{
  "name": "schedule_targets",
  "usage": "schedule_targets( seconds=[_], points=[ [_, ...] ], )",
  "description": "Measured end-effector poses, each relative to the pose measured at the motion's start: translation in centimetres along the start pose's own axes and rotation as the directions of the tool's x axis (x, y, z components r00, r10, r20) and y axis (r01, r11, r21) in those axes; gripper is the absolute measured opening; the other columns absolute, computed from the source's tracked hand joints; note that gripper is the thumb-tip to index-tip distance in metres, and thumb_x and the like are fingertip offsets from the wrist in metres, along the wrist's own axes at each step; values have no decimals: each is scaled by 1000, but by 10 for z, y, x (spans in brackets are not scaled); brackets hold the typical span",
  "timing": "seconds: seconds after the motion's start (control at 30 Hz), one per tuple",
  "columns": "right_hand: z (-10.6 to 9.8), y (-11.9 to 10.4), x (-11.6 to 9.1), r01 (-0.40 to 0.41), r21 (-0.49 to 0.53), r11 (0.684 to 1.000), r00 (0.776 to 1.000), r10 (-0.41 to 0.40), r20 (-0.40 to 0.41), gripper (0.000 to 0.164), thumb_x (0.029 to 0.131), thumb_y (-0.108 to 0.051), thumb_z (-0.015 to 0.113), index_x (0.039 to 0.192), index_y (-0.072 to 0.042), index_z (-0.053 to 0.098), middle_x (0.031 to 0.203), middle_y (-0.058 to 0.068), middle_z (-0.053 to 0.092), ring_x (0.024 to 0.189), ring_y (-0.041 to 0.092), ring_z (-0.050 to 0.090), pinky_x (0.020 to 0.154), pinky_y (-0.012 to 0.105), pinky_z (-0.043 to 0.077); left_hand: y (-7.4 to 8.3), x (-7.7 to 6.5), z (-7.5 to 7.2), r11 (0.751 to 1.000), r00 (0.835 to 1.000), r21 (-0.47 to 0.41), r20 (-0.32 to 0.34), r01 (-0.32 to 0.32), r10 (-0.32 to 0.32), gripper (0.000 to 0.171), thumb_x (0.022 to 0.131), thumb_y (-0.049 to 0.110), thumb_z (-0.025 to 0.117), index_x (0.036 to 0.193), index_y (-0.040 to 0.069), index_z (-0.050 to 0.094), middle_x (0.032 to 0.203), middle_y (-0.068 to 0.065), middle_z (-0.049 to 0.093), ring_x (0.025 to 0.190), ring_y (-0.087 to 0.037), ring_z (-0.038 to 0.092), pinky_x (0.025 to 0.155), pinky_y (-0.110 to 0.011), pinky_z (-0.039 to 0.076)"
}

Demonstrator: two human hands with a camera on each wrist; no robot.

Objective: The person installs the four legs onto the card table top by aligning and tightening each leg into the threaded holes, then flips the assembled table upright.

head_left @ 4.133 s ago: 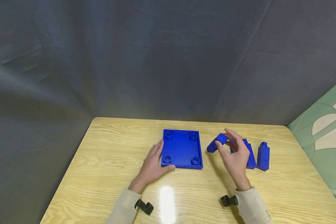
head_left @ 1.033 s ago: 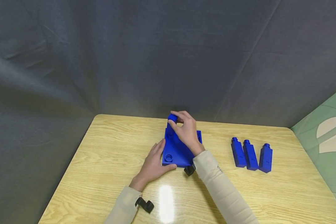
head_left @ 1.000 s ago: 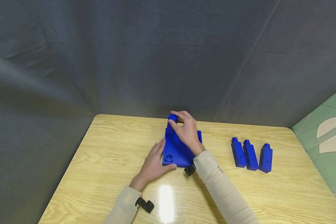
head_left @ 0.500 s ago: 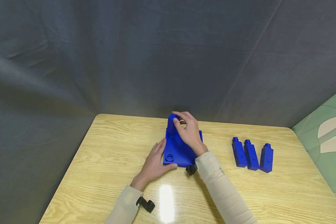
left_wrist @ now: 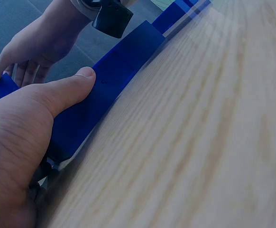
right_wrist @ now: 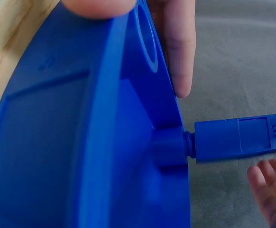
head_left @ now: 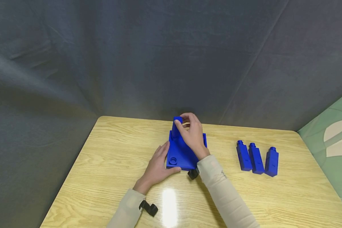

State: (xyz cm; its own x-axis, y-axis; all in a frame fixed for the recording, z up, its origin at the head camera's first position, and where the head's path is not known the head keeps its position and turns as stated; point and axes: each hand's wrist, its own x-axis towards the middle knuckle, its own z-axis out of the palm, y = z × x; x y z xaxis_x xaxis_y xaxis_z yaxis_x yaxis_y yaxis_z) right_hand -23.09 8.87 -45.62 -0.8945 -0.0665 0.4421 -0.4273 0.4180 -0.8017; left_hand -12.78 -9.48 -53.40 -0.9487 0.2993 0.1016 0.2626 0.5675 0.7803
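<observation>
A blue square tabletop lies underside up, with a raised rim and round sockets in its corners. My left hand steadies its near left corner, fingers along the left side and thumb against the front edge. At the far left socket stands a blue table leg, roughly upright. My right hand pinches it near its top with thumb and fingers. The right wrist view shows the threaded neck of the leg at the socket. My right hand and forearm hide the tabletop's right-hand sockets in the head view.
Three more blue legs, a left one, a middle one and a right one, lie on the wooden table at the right. A dark cloth hangs behind the table's far edge.
Since the oldest frame my right hand has brought the leg leftward from the right to the far left socket. Over the last second the leg has turned and leans slightly right. My left hand stays put.
</observation>
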Motion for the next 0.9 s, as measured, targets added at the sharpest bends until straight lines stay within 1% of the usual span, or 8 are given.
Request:
schedule_targets(
  seconds=[0.2, 0.3, 0.37, 0.47, 0.5, 0.6, 0.73, 0.9],
  points=[
    [3, -4, -2, -102, -58, 993, 992, 97, -86, 37, 102, -33, 84, 115, -5, 63, 110, 16, 71, 94, 31, 77, 84, 46, 68, 1, -1, 0, 1000, 1000, 0, 5, 5, -5, 119, 93, 58, 86, 178, 9, 19, 184, -9, 22, 171, -38, 16, 137, -59, 19],
    [4, -5, -2, -115, -60, 992, 989, 108, -99, 39, 102, -34, 84, 114, -4, 62, 108, 16, 71, 93, 31, 77, 83, 46, 68, 0, -1, 1, 1000, 1000, 5, 4, 1, -1, 120, 93, 59, 86, 178, 8, 19, 184, -10, 23, 171, -38, 17, 137, -59, 20],
    [4, -4, -2, -111, -51, 993, 991, 106, -87, 41, 103, -35, 83, 120, -4, 63, 112, 17, 72, 98, 31, 76, 87, 47, 67, 0, 0, 1, 1000, 1000, 8, 1, -5, 5, 120, 93, 58, 86, 178, 8, 19, 184, -10, 23, 170, -38, 17, 137, -58, 20],
    [3, -1, -2, -84, 20, 996, 996, 84, -31, 44, 108, -30, 76, 138, -1, 62, 128, 20, 72, 113, 35, 73, 99, 50, 63, -1, 0, 2, 1000, 1000, 8, -7, -14, 14, 120, 92, 57, 87, 178, 7, 20, 184, -11, 24, 170, -38, 18, 137, -57, 20],
    [2, 1, -2, -67, 54, 996, 998, 67, -3, 45, 110, -26, 72, 145, -1, 60, 134, 20, 71, 119, 36, 71, 104, 51, 60, -1, 0, 2, 1000, 1000, 8, -9, -17, 17, 120, 92, 56, 87, 178, 6, 20, 184, -11, 24, 170, -38, 18, 137, -57, 20],
    [-1, 4, -1, -30, 184, 982, 994, 11, 104, 49, 116, -17, 59, 162, -2, 51, 154, 20, 62, 137, 38, 63, 111, 55, 54, 1, 0, 2, 1000, 1000, 5, -13, -12, 12, 119, 92, 55, 88, 178, 7, 21, 183, -11, 25, 170, -39, 19, 137, -57, 19],
    [-4, 6, 0, -43, 301, 953, 973, -28, 228, 52, 118, -13, 49, 170, -6, 44, 168, 16, 52, 153, 35, 52, 115, 60, 48, 1, -1, 2, 1000, 1000, 5, -9, -4, 4, 119, 92, 56, 87, 178, 7, 20, 184, -11, 24, 170, -38, 18, 137, -57, 19],
    [-3, 8, 0, -101, 340, 935, 959, 1, 284, 51, 118, -10, 43, 169, -5, 45, 167, 17, 54, 155, 36, 50, 125, 60, 41, 0, -1, 2, 1000, 1000, -3, -7, -8, 8, 119, 93, 57, 87, 178, 7, 20, 184, -11, 24, 170, -39, 18, 137, -59, 19]
  ],
)
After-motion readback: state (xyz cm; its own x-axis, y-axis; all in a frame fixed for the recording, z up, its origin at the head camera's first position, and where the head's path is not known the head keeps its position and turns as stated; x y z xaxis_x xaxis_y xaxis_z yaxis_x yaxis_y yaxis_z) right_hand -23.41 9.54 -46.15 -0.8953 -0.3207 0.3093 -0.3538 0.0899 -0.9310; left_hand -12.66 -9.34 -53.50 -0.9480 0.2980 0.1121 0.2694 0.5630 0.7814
